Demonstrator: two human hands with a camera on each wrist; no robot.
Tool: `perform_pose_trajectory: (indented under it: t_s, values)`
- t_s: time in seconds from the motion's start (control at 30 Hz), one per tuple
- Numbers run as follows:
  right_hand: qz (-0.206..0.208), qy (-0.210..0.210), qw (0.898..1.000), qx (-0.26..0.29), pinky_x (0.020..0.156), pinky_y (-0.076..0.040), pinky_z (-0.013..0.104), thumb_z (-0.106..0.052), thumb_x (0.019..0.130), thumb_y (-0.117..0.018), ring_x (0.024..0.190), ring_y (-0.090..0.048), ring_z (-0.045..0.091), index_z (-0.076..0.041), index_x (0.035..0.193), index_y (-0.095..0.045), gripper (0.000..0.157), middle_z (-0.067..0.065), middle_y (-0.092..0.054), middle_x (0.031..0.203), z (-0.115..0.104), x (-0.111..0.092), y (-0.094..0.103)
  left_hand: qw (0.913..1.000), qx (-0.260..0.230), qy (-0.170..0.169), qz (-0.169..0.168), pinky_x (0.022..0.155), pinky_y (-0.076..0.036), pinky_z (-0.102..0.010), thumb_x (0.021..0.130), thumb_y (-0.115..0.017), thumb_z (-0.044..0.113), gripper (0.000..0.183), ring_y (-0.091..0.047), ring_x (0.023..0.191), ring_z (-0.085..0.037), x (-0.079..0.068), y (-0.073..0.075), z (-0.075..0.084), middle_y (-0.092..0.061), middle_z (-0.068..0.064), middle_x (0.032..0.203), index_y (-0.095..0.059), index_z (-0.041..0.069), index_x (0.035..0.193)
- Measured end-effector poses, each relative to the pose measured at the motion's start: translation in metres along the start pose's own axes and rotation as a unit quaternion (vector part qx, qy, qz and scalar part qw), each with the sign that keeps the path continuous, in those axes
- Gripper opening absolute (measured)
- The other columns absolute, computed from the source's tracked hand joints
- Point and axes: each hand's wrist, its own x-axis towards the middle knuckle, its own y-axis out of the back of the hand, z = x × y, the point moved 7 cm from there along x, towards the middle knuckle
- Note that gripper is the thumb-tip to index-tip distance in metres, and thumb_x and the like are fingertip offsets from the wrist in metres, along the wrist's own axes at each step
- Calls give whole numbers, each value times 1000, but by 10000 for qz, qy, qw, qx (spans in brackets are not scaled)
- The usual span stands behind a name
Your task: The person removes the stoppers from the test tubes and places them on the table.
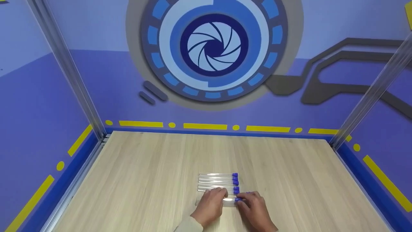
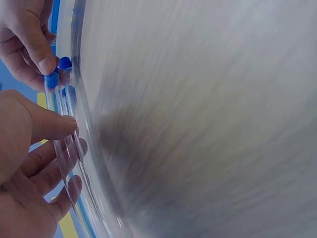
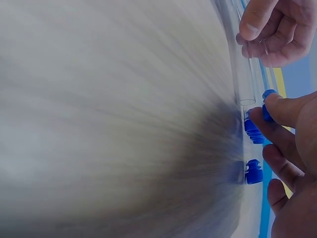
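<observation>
My left hand (image 1: 210,203) holds a clear test tube (image 2: 59,144) between its thumb and fingers, just above the table. At that tube's end, my right hand (image 1: 256,207) pinches a blue cap (image 3: 268,105) with thumb and index finger. The cap is at the tube's mouth; how deep it sits I cannot tell. Below the held tube, another clear tube with an uncovered mouth (image 3: 246,102) lies on the table in the right wrist view. Loose blue stoppers (image 3: 253,171) lie near the right fingers. Beyond my hands, several capped test tubes (image 1: 215,182) lie side by side, caps to the right.
The wooden table (image 1: 154,161) spreads around the hands. A printed blue-purple back wall (image 1: 109,90) closes off the far side. Metal posts (image 1: 69,66) stand at the back corners, with side panels to the left and right.
</observation>
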Motion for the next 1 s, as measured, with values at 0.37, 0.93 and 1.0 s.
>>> perform_pose_trajectory:
  t_s: [0.37,0.93,1.0]
  values:
    - [278,-66,9996,-13,83,-47,33,-13,90,-64,93,-51,9,-23,104,-71,19,-9,-63,97,-2,-2,4,9996,-28,152,-244,74,-44,-29,86,-60,3,19,-61,84,-12,3,3,0,-64,5,90,-61,16,100]
    - [658,-120,9978,30,79,-44,30,-13,91,-64,88,-50,9,-19,104,-70,16,-6,-58,95,-8,-5,10,9988,111,-121,462,70,-44,-28,87,-65,16,10,-59,81,-11,4,12,7,-61,5,85,-62,16,96]
    - [695,-154,9975,44,79,-44,30,-14,91,-64,88,-50,9,-19,104,-70,15,-6,-57,94,-8,-5,10,9986,103,-137,495,70,-44,-28,87,-65,16,10,-59,80,-11,3,13,8,-61,5,85,-62,15,96]
